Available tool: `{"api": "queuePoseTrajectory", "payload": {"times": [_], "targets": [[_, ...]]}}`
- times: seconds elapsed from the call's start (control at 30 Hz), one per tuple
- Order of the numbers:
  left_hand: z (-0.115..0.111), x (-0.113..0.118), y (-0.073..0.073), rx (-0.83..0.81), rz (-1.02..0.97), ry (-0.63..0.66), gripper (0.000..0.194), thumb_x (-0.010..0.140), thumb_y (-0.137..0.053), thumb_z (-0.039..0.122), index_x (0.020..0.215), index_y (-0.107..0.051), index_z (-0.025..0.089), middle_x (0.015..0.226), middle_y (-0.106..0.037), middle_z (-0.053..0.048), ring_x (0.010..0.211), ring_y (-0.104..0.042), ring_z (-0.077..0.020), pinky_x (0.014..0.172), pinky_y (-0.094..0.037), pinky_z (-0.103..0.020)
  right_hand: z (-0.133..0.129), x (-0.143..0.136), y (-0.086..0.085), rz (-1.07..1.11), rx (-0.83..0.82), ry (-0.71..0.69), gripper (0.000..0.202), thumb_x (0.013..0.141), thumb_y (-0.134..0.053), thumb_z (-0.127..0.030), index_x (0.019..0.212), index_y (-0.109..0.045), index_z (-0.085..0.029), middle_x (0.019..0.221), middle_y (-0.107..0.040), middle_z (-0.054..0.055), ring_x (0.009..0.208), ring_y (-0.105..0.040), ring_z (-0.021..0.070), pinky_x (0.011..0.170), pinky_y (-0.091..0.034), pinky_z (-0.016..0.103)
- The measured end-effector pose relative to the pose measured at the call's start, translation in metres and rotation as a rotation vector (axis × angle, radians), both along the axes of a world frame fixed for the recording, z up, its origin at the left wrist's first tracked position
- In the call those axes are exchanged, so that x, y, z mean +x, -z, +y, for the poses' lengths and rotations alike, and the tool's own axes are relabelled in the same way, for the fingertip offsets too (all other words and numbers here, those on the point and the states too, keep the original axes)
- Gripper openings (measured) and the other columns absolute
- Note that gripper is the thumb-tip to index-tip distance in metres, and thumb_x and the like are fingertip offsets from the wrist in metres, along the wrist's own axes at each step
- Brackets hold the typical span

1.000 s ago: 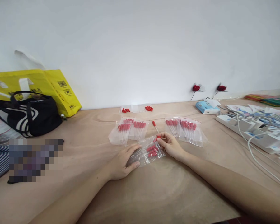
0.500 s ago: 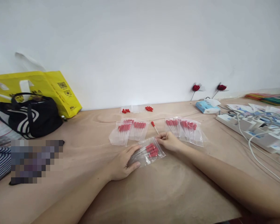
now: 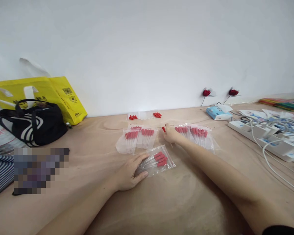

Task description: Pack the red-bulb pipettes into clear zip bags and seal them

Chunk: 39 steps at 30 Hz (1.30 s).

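My left hand (image 3: 129, 173) grips the near-left end of a clear zip bag (image 3: 150, 169), thumb at its lower edge and fingers on its upper side. Inside lie several droppers with red bulbs (image 3: 161, 159) and thin clear stems. Farther forward, my right hand (image 3: 171, 133) is closed round a single loose dropper (image 3: 164, 129); its red bulb shows at the fingertips and the hand hides most of the stem. More bags of droppers lie flat on either side: left bags (image 3: 131, 135) (image 3: 147, 132), right bags (image 3: 182, 129) (image 3: 199, 132).
Small bags of red bulbs (image 3: 133, 117) lie near the wall. At left stand a yellow bag (image 3: 72, 104) and a black bag (image 3: 49, 127). To the right are a tissue pack (image 3: 218, 112), power strips with cables (image 3: 264, 138) and two red artificial roses (image 3: 206, 92).
My right hand has moved forward from beside the held bag to the loose dropper's red end and covers most of it. My left hand stays on the bag.
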State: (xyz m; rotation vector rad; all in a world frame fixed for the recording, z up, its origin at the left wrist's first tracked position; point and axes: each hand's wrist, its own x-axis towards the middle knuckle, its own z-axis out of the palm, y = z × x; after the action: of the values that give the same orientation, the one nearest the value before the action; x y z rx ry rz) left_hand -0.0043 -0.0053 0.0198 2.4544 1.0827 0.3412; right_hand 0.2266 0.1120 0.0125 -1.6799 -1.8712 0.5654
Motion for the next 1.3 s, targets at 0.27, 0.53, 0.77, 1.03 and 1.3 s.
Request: {"api": "queuePoseTrajectory", "payload": {"times": [0.27, 0.53, 0.77, 1.03, 1.3], "targets": [[0.0, 0.001, 0.0, 0.025, -0.004, 0.002, 0.049, 0.082, -0.045, 0.029, 0.127, -0.027, 0.022, 0.131, -0.038, -0.007, 0.117, -0.039, -0.0234, 0.097, -0.035, -0.04, -0.044, 0.031, 0.009, 0.699, 0.021, 0.087, 0.053, 0.073, -0.043, -0.021, 0.12, -0.017, -0.02, 0.062, -0.045, -0.006, 0.043, -0.05, 0.0122, 0.046, -0.046, 0.028], [0.001, 0.0, 0.003, 0.044, -0.032, -0.013, 0.057, 0.081, -0.047, 0.027, 0.13, -0.018, 0.023, 0.134, -0.031, -0.007, 0.119, -0.034, -0.0218, 0.099, -0.032, -0.039, -0.071, 0.005, 0.022, 1.144, -0.042, 0.139, 0.033, 0.069, -0.054, -0.026, 0.091, -0.029, -0.025, 0.064, -0.047, -0.007, 0.051, -0.056, 0.0116, 0.053, -0.051, 0.029], [0.002, 0.0, 0.006, 0.066, -0.049, 0.004, 0.058, 0.082, -0.046, 0.027, 0.13, -0.015, 0.023, 0.133, -0.031, -0.008, 0.119, -0.035, -0.0227, 0.099, -0.032, -0.04, -0.081, -0.001, 0.022, 1.026, -0.19, -0.068, 0.03, 0.064, -0.061, -0.033, 0.081, -0.041, -0.019, 0.057, -0.049, -0.009, 0.036, -0.044, 0.0034, 0.034, -0.035, 0.017], [0.002, 0.001, 0.005, 0.068, -0.065, 0.01, 0.058, 0.081, -0.047, 0.026, 0.13, -0.017, 0.022, 0.132, -0.033, -0.008, 0.118, -0.036, -0.0229, 0.098, -0.033, -0.04, -0.076, -0.001, 0.024, 0.884, -0.307, -0.134, 0.033, 0.062, -0.065, -0.038, 0.078, -0.044, -0.018, 0.055, -0.055, -0.006, 0.037, -0.048, 0.0062, 0.032, -0.032, 0.016], [0.001, 0.001, 0.004, 0.063, -0.071, 0.009, 0.058, 0.081, -0.048, 0.025, 0.13, -0.018, 0.023, 0.132, -0.033, -0.007, 0.117, -0.037, -0.0223, 0.098, -0.033, -0.039, -0.075, -0.003, 0.024, 0.927, -0.409, -0.308, 0.033, 0.064, -0.063, -0.043, 0.081, -0.061, -0.014, 0.067, -0.065, 0.003, 0.062, -0.062, 0.0152, 0.062, -0.049, 0.03]]}}
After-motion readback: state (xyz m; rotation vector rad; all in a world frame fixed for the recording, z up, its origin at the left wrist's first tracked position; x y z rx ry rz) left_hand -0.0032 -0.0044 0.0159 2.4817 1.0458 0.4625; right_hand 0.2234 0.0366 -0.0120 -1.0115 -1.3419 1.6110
